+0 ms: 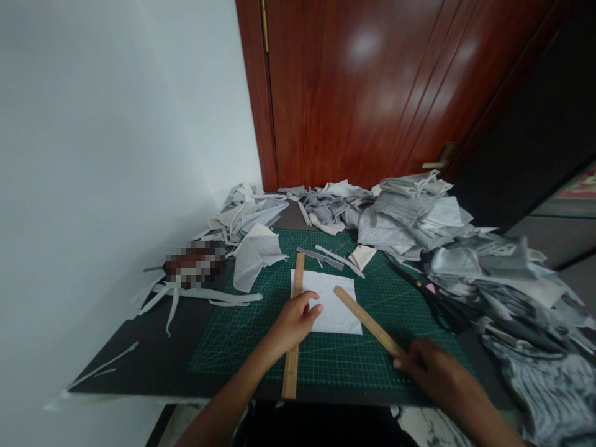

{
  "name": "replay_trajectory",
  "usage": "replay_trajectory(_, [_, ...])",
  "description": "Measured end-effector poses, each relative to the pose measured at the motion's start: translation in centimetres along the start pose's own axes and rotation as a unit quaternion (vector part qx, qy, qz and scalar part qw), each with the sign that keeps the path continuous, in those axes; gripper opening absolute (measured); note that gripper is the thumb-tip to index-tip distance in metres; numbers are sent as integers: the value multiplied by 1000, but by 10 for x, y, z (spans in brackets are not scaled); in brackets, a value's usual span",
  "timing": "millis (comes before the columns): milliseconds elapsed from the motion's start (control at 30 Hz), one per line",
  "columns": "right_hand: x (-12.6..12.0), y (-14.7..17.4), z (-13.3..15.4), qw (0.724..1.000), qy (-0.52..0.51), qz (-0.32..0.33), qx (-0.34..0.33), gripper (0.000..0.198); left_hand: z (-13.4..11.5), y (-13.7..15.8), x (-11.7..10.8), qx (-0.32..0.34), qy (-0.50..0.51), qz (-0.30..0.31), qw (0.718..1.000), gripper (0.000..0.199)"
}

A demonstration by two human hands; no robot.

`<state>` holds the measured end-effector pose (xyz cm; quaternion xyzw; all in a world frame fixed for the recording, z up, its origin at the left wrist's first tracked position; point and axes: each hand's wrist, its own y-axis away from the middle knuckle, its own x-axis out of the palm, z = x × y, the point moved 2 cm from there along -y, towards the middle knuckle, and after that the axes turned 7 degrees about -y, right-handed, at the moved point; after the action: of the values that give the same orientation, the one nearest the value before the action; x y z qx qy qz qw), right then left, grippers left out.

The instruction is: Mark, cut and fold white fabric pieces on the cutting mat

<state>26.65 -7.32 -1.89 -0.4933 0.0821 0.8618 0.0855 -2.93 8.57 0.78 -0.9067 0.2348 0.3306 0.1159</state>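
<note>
A white cloth piece (334, 313) lies flat on the green cutting mat (242, 338). Along its left side runs a wooden ruler (290, 372), pointing away from me. My left hand (294, 318) rests across that ruler, its curved thumb and index finger apart above the cloth with nothing between them. The fingers of my right hand (426, 366) are closed on the near end of a second wooden ruler (367, 320). This one slants up to the left, and its far tip is over the cloth. Part of the first ruler is hidden under my left hand.
Heaps of grey and white cloth (410, 214) line the back and right. Black scissors (440, 304) lie at the mat's right edge. Narrow fabric strips (326, 257) and a folded cream piece (362, 256) sit beyond the cloth. A wall (116, 155) bounds the left, a wooden door (354, 93) the back.
</note>
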Motion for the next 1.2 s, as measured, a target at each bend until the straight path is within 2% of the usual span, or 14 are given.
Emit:
replay_trajectory(100, [6,5,3,998,-40,38,24,38,-3,-1,1,10,-24,-7,1000,32])
replay_trajectory(200, [9,3,17,994,-77,77,11,42,-3,-2,0,16,-29,-9,999,31])
replay_trajectory(267, [11,-1,32,993,-88,80,0,40,-3,-2,0,21,-29,-11,999,30])
replay_trajectory(400, [17,-11,66,999,-36,12,-20,36,-2,-2,2,28,-46,-12,998,32])
replay_trajectory(500, [16,-11,79,998,20,-39,-48,28,0,-2,3,31,-58,-8,998,34])
replay_trajectory(600, [7,6,66,993,26,-70,-91,30,0,-3,3,38,-51,-3,998,34])
replay_trajectory(667, [1,27,47,983,35,-75,-163,43,1,-3,3,43,-45,-2,998,33])
replay_trajectory(767, [-3,65,13,960,65,-64,-266,72,0,-3,3,48,-45,-3,998,31])
replay_trajectory(867, [3,94,-9,943,102,-41,-312,63,1,-3,4,51,-42,3,998,32])
replay_trajectory(967, [13,103,-9,934,131,-39,-332,58,2,-3,5,51,-36,8,998,33])
replay_trajectory(1133, [26,96,9,914,161,-116,-353,63,1,-4,5,59,-37,6,998,33])
replay_trajectory(1200, [28,97,12,916,162,-125,-344,66,1,-3,5,58,-36,6,998,33])
